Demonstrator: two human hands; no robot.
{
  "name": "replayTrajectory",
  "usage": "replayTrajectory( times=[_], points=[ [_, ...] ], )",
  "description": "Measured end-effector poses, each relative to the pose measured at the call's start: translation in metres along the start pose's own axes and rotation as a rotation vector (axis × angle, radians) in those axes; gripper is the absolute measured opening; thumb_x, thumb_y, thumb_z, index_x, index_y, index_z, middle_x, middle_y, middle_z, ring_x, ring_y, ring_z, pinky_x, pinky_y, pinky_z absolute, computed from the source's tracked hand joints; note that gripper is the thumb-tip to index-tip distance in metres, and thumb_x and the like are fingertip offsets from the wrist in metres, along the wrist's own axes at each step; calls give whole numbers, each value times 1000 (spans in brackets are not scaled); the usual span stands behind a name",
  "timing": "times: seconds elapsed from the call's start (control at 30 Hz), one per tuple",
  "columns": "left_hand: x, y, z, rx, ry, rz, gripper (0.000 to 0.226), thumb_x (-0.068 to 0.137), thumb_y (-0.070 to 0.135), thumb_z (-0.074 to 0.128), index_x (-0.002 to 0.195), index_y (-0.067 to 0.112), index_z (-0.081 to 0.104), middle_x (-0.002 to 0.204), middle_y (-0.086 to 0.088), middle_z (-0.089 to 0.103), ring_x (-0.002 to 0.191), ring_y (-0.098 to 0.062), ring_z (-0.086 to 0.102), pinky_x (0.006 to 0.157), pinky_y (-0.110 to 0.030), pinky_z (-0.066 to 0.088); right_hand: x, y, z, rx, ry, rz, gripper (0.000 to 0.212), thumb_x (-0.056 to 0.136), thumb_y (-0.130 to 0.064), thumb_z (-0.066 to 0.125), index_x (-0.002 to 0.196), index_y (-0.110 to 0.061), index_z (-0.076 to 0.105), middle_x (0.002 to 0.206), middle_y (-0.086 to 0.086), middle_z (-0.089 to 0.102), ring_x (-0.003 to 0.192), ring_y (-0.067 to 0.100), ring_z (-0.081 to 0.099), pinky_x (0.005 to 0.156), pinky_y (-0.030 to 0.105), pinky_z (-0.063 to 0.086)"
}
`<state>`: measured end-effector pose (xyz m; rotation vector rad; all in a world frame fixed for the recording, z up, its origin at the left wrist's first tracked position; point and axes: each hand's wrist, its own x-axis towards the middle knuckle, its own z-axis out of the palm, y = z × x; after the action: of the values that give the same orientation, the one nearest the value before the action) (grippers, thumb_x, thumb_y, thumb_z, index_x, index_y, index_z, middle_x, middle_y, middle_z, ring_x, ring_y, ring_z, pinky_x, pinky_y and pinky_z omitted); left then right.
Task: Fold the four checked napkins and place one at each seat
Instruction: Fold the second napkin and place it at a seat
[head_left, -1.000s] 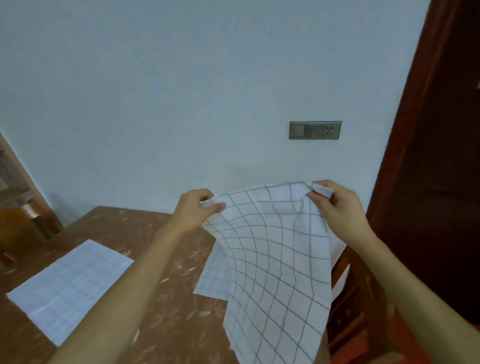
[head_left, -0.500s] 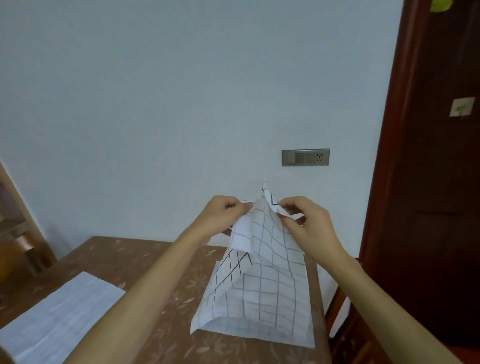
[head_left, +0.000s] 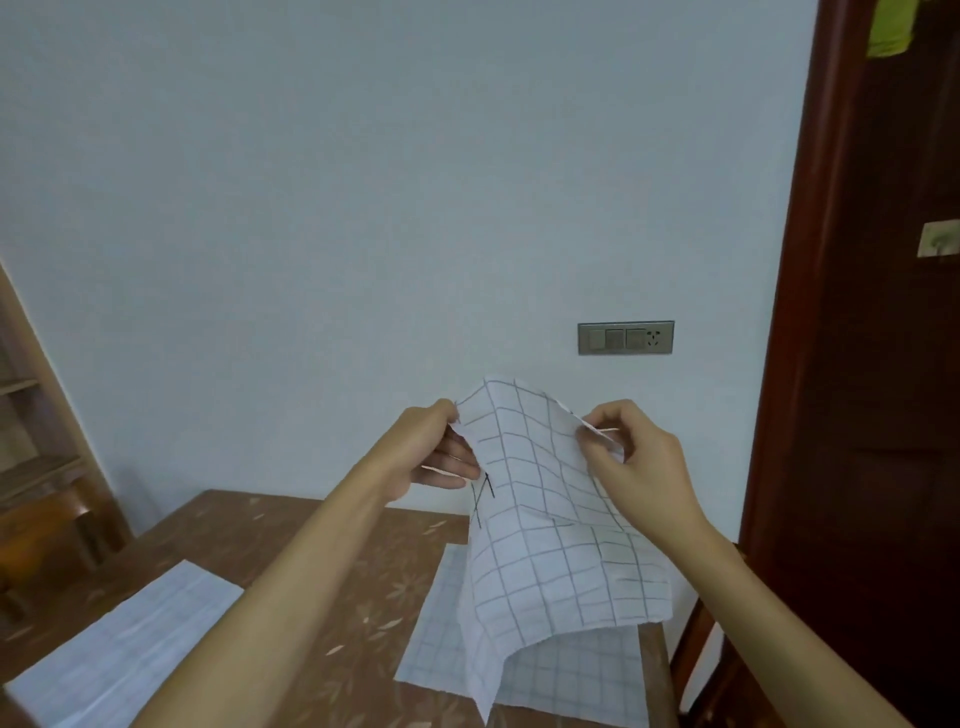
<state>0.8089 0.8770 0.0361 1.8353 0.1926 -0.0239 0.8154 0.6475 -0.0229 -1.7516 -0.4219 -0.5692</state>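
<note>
Both bare forearms reach forward and up from the lower edge of the view, converging toward the centre. The left hand (head_left: 434, 449) is raised with its palm side turned toward the right; its thumb and forefinger close in a pinch grip on the left upper edge of the white checked cloth napkin with thin grey grid lines (head_left: 545, 514), while the remaining fingers (head_left: 457, 467) extend loosely below the grip. The right hand (head_left: 636, 460) is at about the same height, its back to the camera, fingers curled, thumb and fingertips pinching the napkin's right upper edge. The two grips are apart, the cloth between them.
</note>
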Motion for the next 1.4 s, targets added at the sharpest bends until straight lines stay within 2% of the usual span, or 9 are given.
replayTrajectory(
  times=[0.33, 0.57, 0.7, 0.83, 0.97, 1.07, 1.13, 1.23, 1.4],
  points=[
    [-8, 9, 32, -311, -217, -65, 41, 100, 22, 38, 101, -1, 72, 97, -19, 78, 84, -28, 78, 65, -33, 62, -11, -21, 17, 235, -183, -8, 25, 91, -41, 61, 109, -25, 68, 102, -14, 73, 94, -3, 67, 78, 10, 47],
    [-12, 14, 28, -265, -226, 21, 46, 102, 32, 39, 100, 1, 72, 95, -14, 78, 87, -26, 77, 68, -35, 61, -4, -11, 15, 92, -101, -53, 16, 91, -21, 71, 102, -33, 69, 95, -20, 73, 92, -1, 67, 80, 12, 49],
    [-10, 13, 24, -213, 34, 175, 40, 97, 38, 53, 85, 6, 73, 70, -3, 66, 76, -22, 66, 66, -35, 60, 2, -10, 9, 159, -48, -49, 22, 94, -11, 65, 93, -32, 69, 85, -28, 71, 84, -8, 65, 76, 6, 46],
    [0, -1, 17, -151, 248, 394, 20, 95, 31, 66, 110, 17, 66, 104, 2, 66, 104, -16, 63, 88, -33, 57, 7, -14, -1, 226, -52, -42, 18, 97, -9, 61, 94, -26, 69, 76, -27, 68, 75, -10, 61, 72, 6, 44],
    [-3, -15, 15, 7, -15, 334, 65, 79, 60, 65, 136, 33, 49, 140, 9, 53, 126, -2, 51, 107, -28, 41, 13, -21, -12, 203, -36, -62, 16, 100, -15, 55, 96, -24, 68, 71, -27, 66, 70, -10, 58, 68, 5, 43],
    [-3, -20, 26, -77, -147, 283, 15, 93, 40, 63, 104, 33, 56, 100, 27, 70, 90, 17, 64, 78, -7, 47, 16, -22, -18, 197, -69, -37, 14, 102, -22, 51, 106, -22, 64, 60, -16, 57, 50, -1, 45, 52, 8, 38],
    [-1, -20, 29, -154, -159, 313, 2, 97, 25, 63, 97, 26, 62, 81, 22, 76, 82, 8, 72, 70, -10, 54, 18, -19, -20, 162, -70, -6, 13, 102, -27, 51, 111, -25, 59, 52, -9, 44, 43, 4, 34, 45, 12, 32],
    [1, -18, 31, -214, -96, 401, 23, 88, 22, 76, 108, 12, 73, 105, -2, 79, 103, -23, 74, 85, -32, 60, 21, -14, -23, 137, -58, -5, 6, 102, -25, 52, 104, -22, 56, 45, -18, 48, 41, 0, 39, 46, 10, 33],
    [5, -21, 31, -221, 15, 460, 23, 81, 17, 82, 102, 11, 75, 100, -4, 80, 95, -24, 76, 79, -34, 62, 27, -11, -32, 153, 9, -23, 9, 99, -21, 59, 96, -20, 68, 60, -15, 60, 61, 3, 50, 66, 17, 44]
  ],
)
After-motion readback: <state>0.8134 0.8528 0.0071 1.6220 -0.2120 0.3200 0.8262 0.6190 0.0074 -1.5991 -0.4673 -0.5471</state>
